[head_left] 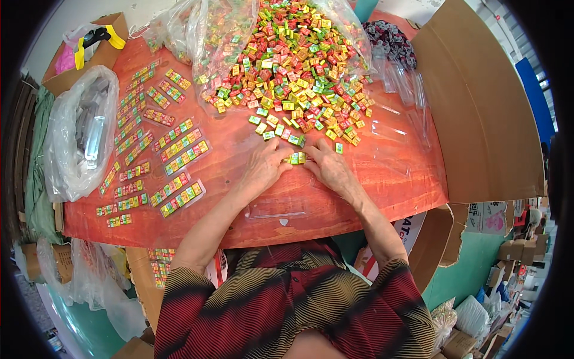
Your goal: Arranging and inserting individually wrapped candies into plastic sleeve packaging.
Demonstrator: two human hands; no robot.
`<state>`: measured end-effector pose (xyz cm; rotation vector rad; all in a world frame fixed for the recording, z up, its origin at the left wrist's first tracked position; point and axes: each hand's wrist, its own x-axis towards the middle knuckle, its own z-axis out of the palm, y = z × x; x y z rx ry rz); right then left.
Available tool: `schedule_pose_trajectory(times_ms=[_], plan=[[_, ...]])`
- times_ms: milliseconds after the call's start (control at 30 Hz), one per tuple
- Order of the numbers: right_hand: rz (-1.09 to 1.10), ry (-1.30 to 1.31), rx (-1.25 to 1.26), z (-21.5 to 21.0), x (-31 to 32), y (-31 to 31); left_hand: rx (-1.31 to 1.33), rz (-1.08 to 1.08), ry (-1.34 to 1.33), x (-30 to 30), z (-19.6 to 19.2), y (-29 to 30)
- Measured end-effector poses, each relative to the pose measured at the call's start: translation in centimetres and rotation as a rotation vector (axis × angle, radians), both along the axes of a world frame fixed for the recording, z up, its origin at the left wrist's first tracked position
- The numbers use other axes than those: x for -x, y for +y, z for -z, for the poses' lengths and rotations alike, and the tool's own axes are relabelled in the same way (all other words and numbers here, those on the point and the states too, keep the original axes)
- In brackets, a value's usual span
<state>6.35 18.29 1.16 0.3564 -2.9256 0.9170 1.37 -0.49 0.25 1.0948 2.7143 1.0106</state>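
Over the middle of the red table, my left hand (266,161) and my right hand (330,166) face each other, fingers closed on the two ends of a short row of small yellow-green boxes (295,158). Just beyond my fingers lie a few loose boxes (272,121), and behind them a large heap of small red, yellow, green and orange boxes (299,66) spills from a clear plastic bag (221,36). A clear plastic tray (275,209) rests near the table's front edge, between my forearms.
Several filled strips of boxes (182,146) lie on the left of the red table (335,209). Beyond them are a bag of clear trays (89,137) and a cardboard box (113,57). Clear trays (400,84) and a tall cardboard flap (472,107) are at the right.
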Motion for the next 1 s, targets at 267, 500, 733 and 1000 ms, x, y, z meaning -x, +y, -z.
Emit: schedule_pose_trajectory(times_ms=[267, 500, 733, 1000], plan=[[0.006, 0.059, 0.011, 0.0, 0.2, -0.5, -0.082, 0.078, -0.059, 1.0, 0.0, -1.0], [0.009, 0.076, 0.016, 0.2, 0.0, -0.7, -0.144, 0.038, -0.051, 0.4, 0.4, -0.7], [0.014, 0.070, 0.011, -1.0, 0.3, -1.0, -0.092, -0.086, 0.009, -0.5, -0.7, 0.3], [-0.037, -0.031, 0.102, -1.8, -7.6, -5.1, 0.000, -0.210, -0.075, -9.6, -2.0, -4.9]])
